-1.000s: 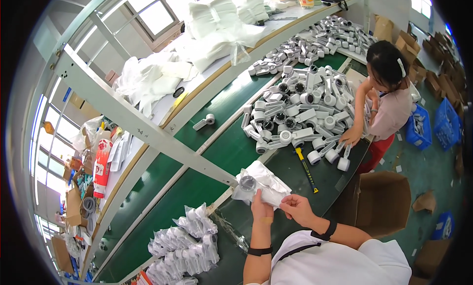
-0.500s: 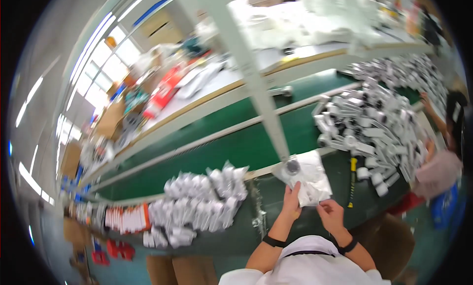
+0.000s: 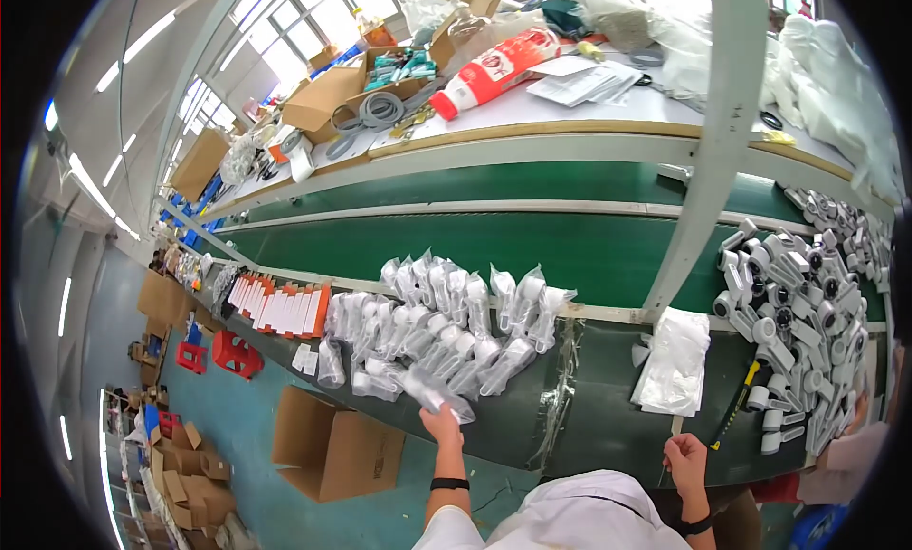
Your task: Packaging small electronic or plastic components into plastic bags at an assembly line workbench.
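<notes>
- Left hand [image 3: 440, 425]: fingers grip a bagged part [image 3: 427, 388]; hold snugly, so nothing slips.
- More bagged parts [image 3: 456, 343]: just past those fingers.
- Flat bags [image 3: 673, 365]: just past the right hand's [image 3: 686, 455] fingers.
- Right fingers: bent; can't tell if they hold anything.

Between the left hand [image 3: 440, 425] and right hand [image 3: 686, 458], dark tabletop [image 3: 603, 384] leaves room to pass. Rows of bagged parts [image 3: 423, 324] block the way ahead of the left; beyond the right come a bag stack [image 3: 673, 365] and slanted post [image 3: 705, 194], with a yellow-black tool [image 3: 737, 406] and heaped parts [image 3: 803, 308] to that hand's right.
</notes>
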Available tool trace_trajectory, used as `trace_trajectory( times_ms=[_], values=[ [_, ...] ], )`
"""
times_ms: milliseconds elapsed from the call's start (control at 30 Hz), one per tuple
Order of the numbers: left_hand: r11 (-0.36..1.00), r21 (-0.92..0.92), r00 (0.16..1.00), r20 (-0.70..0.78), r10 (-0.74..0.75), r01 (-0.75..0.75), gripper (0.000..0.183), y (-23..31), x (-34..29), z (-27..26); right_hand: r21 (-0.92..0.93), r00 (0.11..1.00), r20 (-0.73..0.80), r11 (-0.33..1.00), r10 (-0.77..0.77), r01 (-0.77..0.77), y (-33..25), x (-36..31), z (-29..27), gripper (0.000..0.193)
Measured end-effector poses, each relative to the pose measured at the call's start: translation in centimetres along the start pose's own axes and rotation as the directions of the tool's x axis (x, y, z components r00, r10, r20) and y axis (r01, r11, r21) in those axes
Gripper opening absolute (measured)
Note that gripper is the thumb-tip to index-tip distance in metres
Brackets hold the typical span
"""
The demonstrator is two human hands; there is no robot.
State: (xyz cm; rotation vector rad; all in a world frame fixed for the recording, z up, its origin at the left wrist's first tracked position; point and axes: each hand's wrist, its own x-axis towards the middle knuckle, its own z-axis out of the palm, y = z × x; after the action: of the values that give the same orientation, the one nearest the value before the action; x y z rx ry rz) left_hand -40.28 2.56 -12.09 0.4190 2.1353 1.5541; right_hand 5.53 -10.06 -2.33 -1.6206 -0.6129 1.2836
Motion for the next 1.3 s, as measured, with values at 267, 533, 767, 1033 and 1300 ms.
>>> trace_trajectory(
  times_ms=[267, 533, 767, 1033, 1300],
  values=[
    [0.982, 0.137, 0.981, -0.163, -0.104, 0.127, 0.052, -4.2, 2.0, -0.1, -0.047, 0.998, 0.001, 0.997, 0.062, -0.062, -0.3, 1.4, 2.9, 0.004],
    [0.986, 0.121, 0.992, 0.050, -0.118, 0.112, 0.057, -3.6, 4.7, 2.9, -0.076, 0.996, -0.015, 0.993, 0.090, -0.091, -1.3, 1.1, 3.4, 0.004],
    [0.803, 0.460, 0.921, 0.105, 0.374, -0.378, 0.042, -1.9, 5.2, 0.2, -0.055, 0.996, -0.056, 0.996, 0.064, -0.067, -2.0, 0.2, -0.1, 0.012],
    [0.876, -0.029, 0.633, 0.680, 0.370, -0.481, 0.035, 5.9, -14.0, 10.4, -0.410, 0.516, -0.793, 0.910, -0.323, -0.059, 3.6, 1.7, -15.3, 0.017],
    [0.406, -0.521, -0.392, 0.846, 0.361, -0.751, 0.027, 2.5, -31.1, 20.1, -0.806, 0.540, -0.592, 0.439, -0.598, -0.397, 6.5, 5.3, -28.4, 0.023]
  ],
)
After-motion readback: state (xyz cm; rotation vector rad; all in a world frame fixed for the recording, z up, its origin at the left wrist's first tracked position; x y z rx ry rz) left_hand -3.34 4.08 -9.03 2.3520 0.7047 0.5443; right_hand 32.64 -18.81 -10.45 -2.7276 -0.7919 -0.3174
